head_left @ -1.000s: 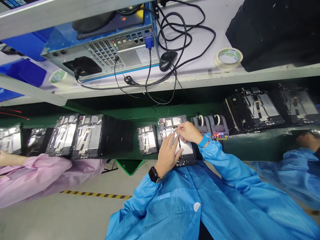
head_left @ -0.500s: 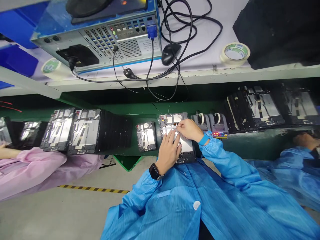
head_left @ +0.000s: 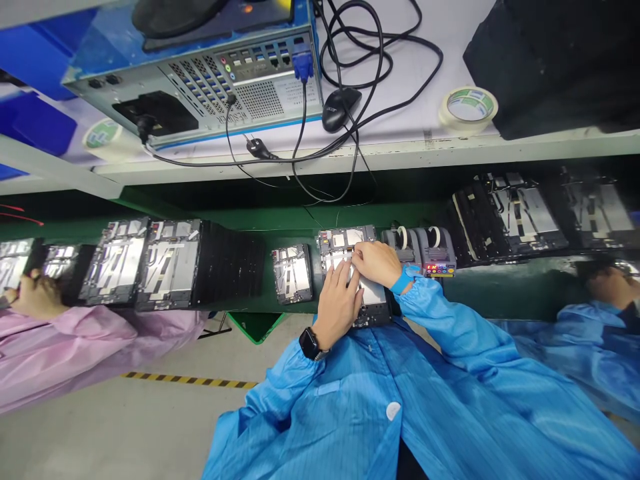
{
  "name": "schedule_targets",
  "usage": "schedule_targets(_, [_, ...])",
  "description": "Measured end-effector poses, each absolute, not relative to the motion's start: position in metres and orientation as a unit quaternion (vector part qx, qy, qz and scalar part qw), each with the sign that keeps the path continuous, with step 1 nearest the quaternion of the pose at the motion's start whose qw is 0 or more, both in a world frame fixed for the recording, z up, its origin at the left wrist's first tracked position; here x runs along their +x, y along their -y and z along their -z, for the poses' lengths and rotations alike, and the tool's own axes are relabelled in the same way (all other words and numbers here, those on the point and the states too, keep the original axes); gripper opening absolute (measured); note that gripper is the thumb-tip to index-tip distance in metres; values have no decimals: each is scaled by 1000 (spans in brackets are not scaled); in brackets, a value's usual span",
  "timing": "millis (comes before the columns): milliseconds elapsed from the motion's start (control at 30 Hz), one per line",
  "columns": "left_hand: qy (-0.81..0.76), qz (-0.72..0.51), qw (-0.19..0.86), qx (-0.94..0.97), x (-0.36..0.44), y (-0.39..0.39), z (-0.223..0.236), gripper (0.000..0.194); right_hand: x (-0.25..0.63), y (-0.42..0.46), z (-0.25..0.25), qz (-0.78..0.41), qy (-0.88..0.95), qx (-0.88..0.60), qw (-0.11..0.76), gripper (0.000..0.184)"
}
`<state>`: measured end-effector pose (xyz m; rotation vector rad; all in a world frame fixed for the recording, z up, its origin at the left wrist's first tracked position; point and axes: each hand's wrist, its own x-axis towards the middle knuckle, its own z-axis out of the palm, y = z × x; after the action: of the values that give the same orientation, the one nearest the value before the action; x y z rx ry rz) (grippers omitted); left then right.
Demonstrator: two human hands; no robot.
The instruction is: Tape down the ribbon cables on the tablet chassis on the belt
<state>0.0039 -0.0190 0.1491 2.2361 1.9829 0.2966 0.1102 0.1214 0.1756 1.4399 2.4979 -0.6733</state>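
The left hand [head_left: 337, 303] lay spread flat, fingers open, on an opened tablet housing [head_left: 347, 240], while the right hand [head_left: 377, 261] curled in with its fingertips at the housing's middle; whether they pinched anything, I couldn't tell. The housing lay directly under both hands on the green table [head_left: 280, 220]. Twin tape dispensers [head_left: 417, 250] stood just right of it, a smaller housing [head_left: 293, 273] just left. Farther left, a co-worker's pink sleeve [head_left: 75, 340] lay beside more housings [head_left: 167, 263].
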Motion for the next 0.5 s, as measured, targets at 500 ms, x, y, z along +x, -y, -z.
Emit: schedule_targets(500, [-659, -111, 75, 740, 4, 19, -148, 51, 110, -144, -174, 248, -845, 462, 105, 31])
